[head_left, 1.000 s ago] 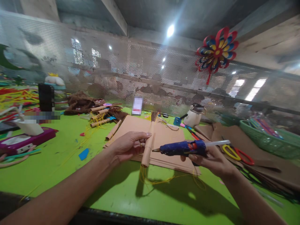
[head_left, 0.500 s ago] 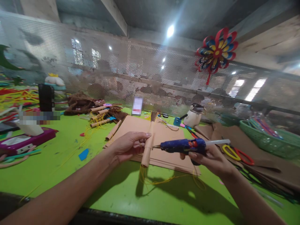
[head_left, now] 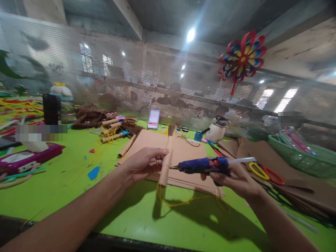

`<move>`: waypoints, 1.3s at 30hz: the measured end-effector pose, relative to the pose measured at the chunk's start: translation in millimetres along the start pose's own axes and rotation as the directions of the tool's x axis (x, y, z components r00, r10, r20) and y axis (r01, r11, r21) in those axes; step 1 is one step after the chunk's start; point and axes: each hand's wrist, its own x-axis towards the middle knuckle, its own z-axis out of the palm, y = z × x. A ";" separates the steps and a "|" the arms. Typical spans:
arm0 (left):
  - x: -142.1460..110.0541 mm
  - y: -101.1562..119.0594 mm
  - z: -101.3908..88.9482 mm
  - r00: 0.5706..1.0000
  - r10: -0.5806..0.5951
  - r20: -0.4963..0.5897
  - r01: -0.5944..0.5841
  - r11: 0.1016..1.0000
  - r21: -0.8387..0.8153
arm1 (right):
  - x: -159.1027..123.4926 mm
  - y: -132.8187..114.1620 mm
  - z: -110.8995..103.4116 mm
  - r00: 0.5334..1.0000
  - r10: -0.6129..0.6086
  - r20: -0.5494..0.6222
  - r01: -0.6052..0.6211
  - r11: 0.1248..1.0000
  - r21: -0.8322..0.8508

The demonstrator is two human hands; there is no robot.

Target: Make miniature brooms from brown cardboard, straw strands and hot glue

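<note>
Between the thumb and fingers of my left hand (head_left: 145,161) is a rolled brown paper tube (head_left: 164,174), held tilted above the table. A pleated brown fan of paper (head_left: 172,130) shows at its far end, and yellow strings (head_left: 170,204) hang from the near end. My right hand (head_left: 236,178) is wrapped round a dark blue hot glue gun (head_left: 203,166) with a clear glue stick (head_left: 243,160) poking out of its back. The gun's nozzle points left, at or very near the tube's right side. Flat brown paper sheets (head_left: 194,182) lie stacked beneath.
Similar paper rolls (head_left: 111,137) with yellow string lie at the back left. Scissors with yellow and red handles (head_left: 266,173) rest on brown paper at right, near a green basket (head_left: 294,157). A purple box (head_left: 49,153) stands at left. A phone (head_left: 154,119) leans upright at the back.
The glue gun has shifted slightly left, its nozzle moving along the tube's side. My left hand and the paper tube stay nearly still.
</note>
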 end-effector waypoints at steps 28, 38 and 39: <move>-3.8 -2.1 0.8 0.989 0.034 0.146 -0.041 0.998 0.047 | 3.3 9.9 -0.7 0.988 0.071 -0.138 -0.083 0.994 -0.078; -10.5 1.8 7.7 0.984 0.022 0.179 -0.025 1.000 0.015 | 4.6 14.2 -3.9 0.975 0.052 -0.218 -0.070 0.995 -0.075; -10.4 1.7 7.5 0.984 0.023 0.179 -0.026 1.000 0.016 | 4.3 14.1 -3.5 0.972 0.054 -0.230 -0.072 0.995 -0.071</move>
